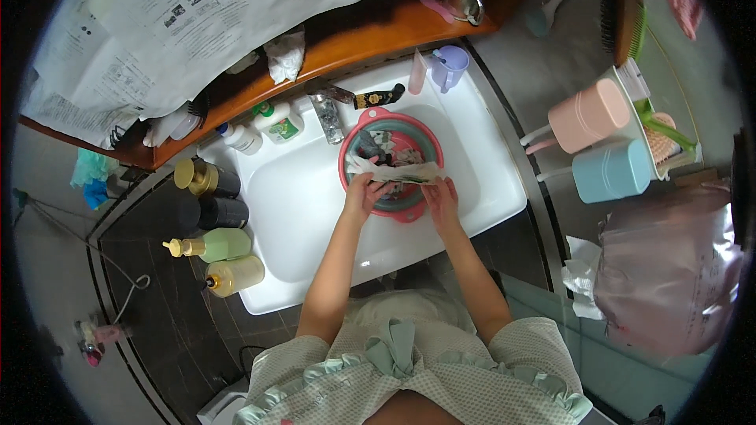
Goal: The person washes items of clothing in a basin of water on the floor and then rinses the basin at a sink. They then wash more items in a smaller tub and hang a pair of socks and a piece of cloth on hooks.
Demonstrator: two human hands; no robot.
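Note:
Over a round pink-and-grey basin (431, 139), my left hand (365, 195) and my right hand (442, 201) hold a long white cloth (398, 173) stretched between them, one at each end. Fingers are closed on the cloth's edges. What kind of item it is cannot be made out; a small dark patch shows on its lower side. Below it in the basin lie several crumpled grey, dark and pale cloths (382, 144). The basin stands in a white sink (295, 205), its two pink handles toward the back and front.
Pump bottles (226, 244) line the sink's left; a white-and-green bottle (277, 122), a black tube (379, 97) and a purple cup (450, 68) line its back. A wooden shelf (378, 42) overhangs behind. Pink (591, 114) and blue cups (613, 171) hang at right.

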